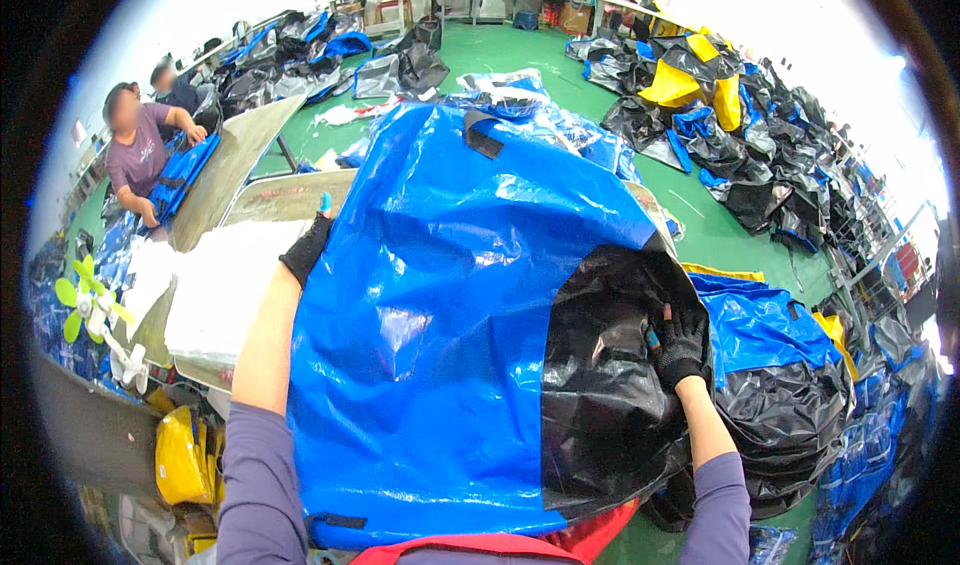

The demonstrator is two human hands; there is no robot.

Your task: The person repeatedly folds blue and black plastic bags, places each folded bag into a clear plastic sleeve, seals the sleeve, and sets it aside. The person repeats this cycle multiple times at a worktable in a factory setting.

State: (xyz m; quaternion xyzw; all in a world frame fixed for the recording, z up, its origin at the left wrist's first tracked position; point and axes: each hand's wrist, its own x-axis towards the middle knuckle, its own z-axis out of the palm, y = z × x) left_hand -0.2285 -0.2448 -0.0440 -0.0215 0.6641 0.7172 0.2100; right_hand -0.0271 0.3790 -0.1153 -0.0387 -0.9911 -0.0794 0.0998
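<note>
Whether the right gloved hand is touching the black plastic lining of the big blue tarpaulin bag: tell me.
Touching. The head view shows the right gloved hand with its fingers gripping the black plastic lining at the opening of the blue tarpaulin bag.

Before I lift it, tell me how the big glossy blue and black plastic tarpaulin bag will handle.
The big glossy blue and black plastic tarpaulin bag is probably floppy: it creases and sags between the left hand and the right hand. Its shiny skin looks slippery. It seems light for its bulk, since only two gloved hands hold it spread.
</note>
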